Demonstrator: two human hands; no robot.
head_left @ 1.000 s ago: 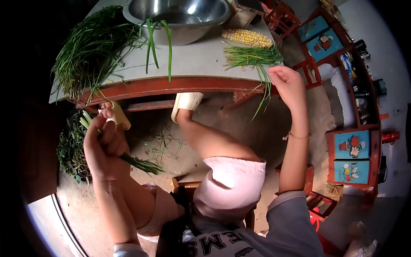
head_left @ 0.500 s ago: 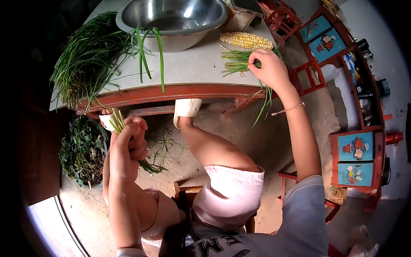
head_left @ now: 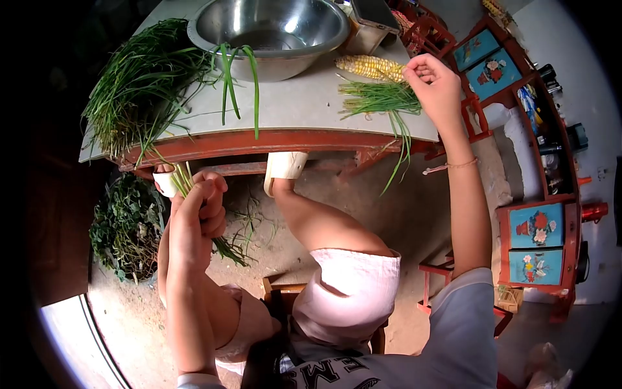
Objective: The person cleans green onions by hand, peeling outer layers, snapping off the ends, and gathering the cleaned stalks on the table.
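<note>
My left hand (head_left: 202, 206) is closed round a small bunch of green stalks (head_left: 183, 179), pale ends up and leaves hanging below, in front of the table. My right hand (head_left: 431, 81) has its thumb and fingertips pinched together beside the right end of a corn cob (head_left: 370, 67); anything between them is too small to make out. Just below the cob lies a bundle of trimmed greens (head_left: 381, 98), with a few long leaves drooping over the table edge. A large heap of long greens (head_left: 139, 84) lies at the table's left.
On the table (head_left: 291, 113) stands a metal basin (head_left: 275, 65) with several long leaves over its rim. Leafy plants (head_left: 126, 227) lie on the floor at the left. A red stool (head_left: 437, 267) is beside my right arm, and painted cabinets (head_left: 536, 249) line the right side.
My left hand has moved right and up with its stalks. My right hand went left over the small bundle, then back up and right to the cob's end.
</note>
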